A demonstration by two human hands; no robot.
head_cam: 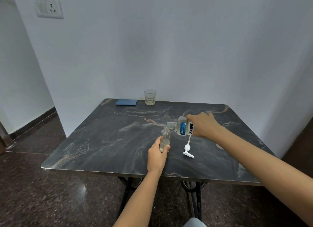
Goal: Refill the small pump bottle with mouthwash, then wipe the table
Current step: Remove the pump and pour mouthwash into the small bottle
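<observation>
A small clear bottle (165, 135) stands upright near the middle of the dark marble table (108, 142), its pump off and a little pale liquid at its bottom. My left hand (157, 155) grips its lower part. My right hand (204, 125) holds the mouthwash bottle (181, 126) tipped sideways, its open neck just above the small bottle's mouth. The white pump head (187, 148) with its tube lies on the table to the right of the small bottle, below the mouthwash bottle.
A folded blue cloth (126, 102) lies at the table's far edge by the wall, and a clear glass tumbler (149, 97) stands next to it. The table sits in a corner between white walls, with dark stone floor around it.
</observation>
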